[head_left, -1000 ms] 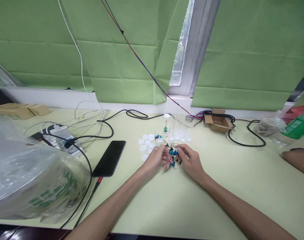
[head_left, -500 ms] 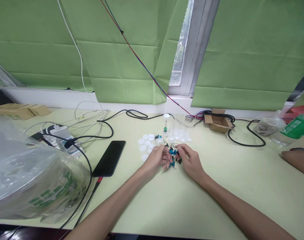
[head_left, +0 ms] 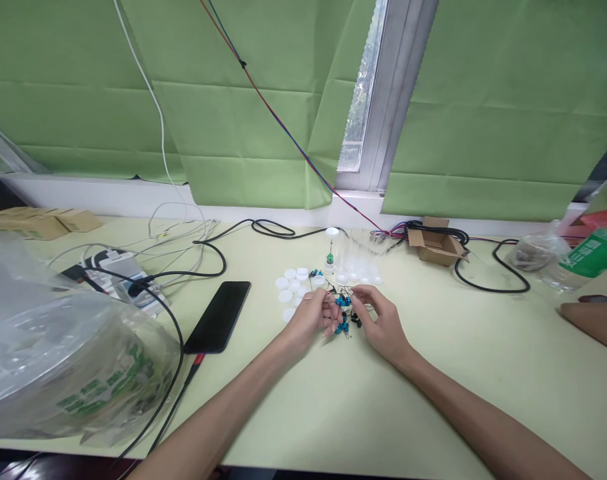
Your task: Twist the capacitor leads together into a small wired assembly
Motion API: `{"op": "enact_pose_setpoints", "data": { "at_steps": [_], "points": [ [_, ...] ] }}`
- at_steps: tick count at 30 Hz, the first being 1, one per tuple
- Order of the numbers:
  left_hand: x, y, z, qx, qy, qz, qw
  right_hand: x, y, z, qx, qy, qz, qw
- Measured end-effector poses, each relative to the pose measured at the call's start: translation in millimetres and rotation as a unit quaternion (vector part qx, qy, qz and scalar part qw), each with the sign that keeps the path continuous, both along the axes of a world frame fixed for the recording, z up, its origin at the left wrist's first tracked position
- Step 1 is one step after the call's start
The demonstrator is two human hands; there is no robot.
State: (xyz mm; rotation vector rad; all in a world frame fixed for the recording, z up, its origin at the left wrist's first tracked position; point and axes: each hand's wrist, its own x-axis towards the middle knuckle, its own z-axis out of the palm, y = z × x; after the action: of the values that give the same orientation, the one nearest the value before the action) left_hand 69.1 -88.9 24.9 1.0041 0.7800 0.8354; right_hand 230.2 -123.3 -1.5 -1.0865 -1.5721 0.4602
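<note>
Over the middle of the table, my left hand [head_left: 310, 319] is closed in a pinch on a small blue part with a thin metal rod [head_left: 342, 301]. The thumb and fingers of my right hand [head_left: 383, 323] are closed at the other end of this part; whether they grip it or another small piece is hidden. Below and between both hands lie more small blue and black parts [head_left: 342, 327] with thin wire-like pieces. Several round white caps [head_left: 284, 283] lie beyond my left hand. A clear tube [head_left: 330, 250] with a white top and a green piece inside stands behind.
Clear tubes [head_left: 366, 257] stand right of the capped one. A black phone [head_left: 218, 317] lies left, near cables and a plastic bag [head_left: 78, 360]. An open cardboard box [head_left: 436, 247], a bottle [head_left: 583, 263] and another person's arm [head_left: 593, 327] are on the right.
The blue part between my hands has shifted slightly left and up. My right hand's fingertips have moved a little, still close to it.
</note>
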Motion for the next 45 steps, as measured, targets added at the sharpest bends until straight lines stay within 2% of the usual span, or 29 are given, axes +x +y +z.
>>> {"op": "enact_pose_setpoints", "data": {
  "at_steps": [11, 26, 35, 45],
  "points": [
    [-0.8, 0.1, -1.2, 0.001, 0.007, -0.005, 1.000, 1.0, 1.7, 0.1, -0.016, -0.002, -0.003, 1.000],
    [1.8, -1.1, 1.9, 0.010, 0.021, 0.020, 1.000, -1.4, -1.3, 5.9, -0.064, 0.017, 0.006, 0.998],
    [-0.3, 1.7, -2.1, 0.008, 0.022, 0.033, 0.999, 0.2, -1.6, 4.7, 0.009, -0.016, -0.002, 1.000],
    [0.1, 1.0, 0.4, 0.016, 0.036, 0.041, 0.998, 0.0, 0.7, 2.0, 0.015, -0.011, 0.004, 1.000]
  ]
}}
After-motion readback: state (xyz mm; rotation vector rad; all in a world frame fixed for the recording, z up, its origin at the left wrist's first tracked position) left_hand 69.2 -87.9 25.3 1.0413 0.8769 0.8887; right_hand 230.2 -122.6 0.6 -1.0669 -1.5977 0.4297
